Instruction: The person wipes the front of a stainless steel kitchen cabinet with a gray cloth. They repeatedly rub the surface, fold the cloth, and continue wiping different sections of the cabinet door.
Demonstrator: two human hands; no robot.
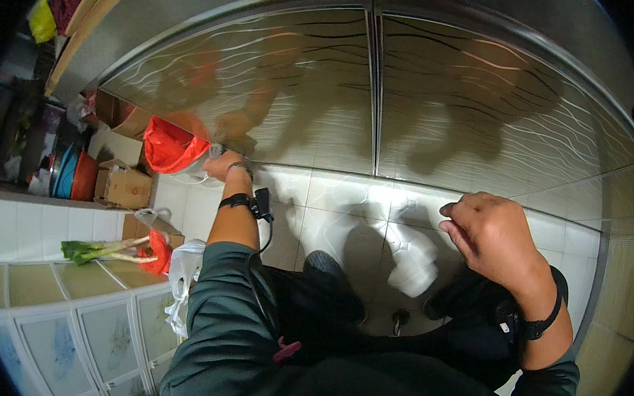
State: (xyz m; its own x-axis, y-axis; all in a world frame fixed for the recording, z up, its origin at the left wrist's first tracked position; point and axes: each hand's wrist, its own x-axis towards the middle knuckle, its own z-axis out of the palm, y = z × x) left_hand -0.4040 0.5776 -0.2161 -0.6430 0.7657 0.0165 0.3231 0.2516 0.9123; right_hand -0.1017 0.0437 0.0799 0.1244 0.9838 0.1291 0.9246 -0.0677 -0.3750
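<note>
No legible text, labels, numbers or signs in view. Carton: faint marking, too blurred to read.

One fisheye view looks from the person's head steeply down, over dark green sleeves, to the tiled floor. It faces the patterned glass doors at the top. The left hand and right hand stand quite near, and straight edges are bent.
</note>
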